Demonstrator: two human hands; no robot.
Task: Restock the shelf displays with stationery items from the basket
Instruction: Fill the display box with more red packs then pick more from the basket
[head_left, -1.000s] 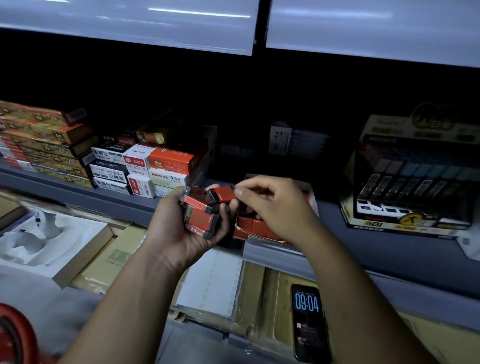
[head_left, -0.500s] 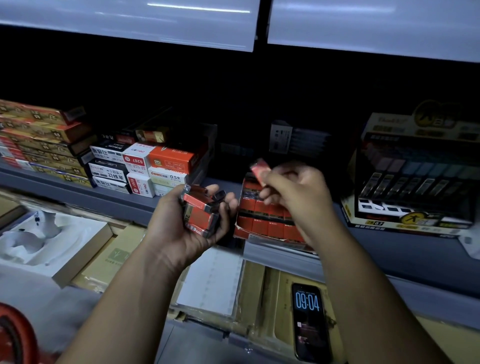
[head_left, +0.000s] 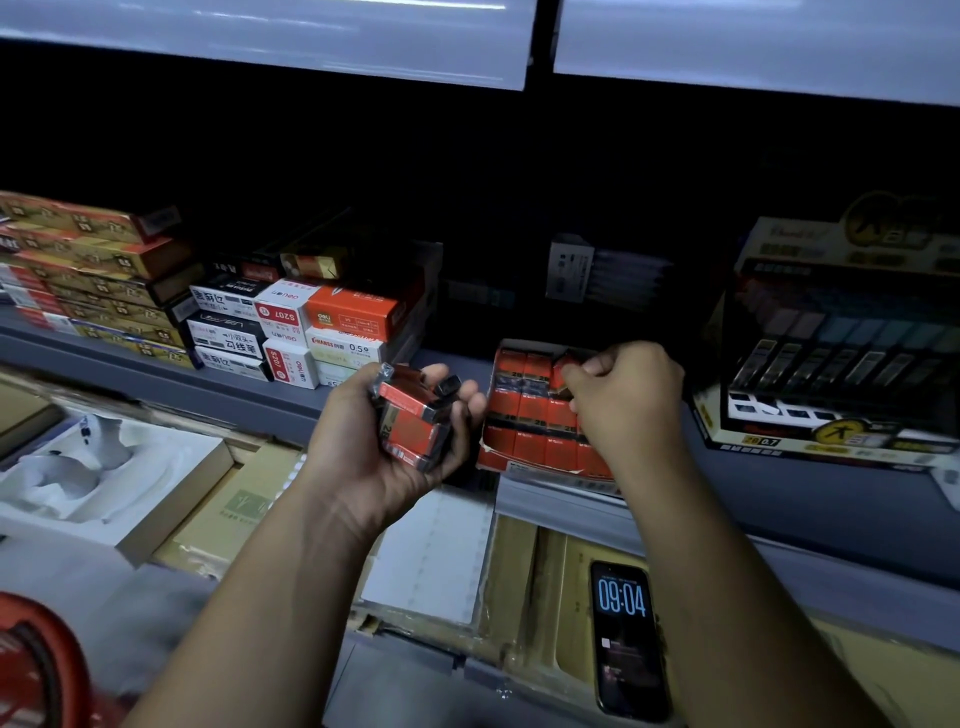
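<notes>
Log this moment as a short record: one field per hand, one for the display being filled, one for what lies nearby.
left hand: grips a bundle of small red boxes, palm up, in front of the shelf
right hand: pinches a single red box at the far row of the display box
display box: at the shelf edge, holding rows of matching red boxes
nearby: phone lower down, screen reading 09:04; marker display to the right
</notes>
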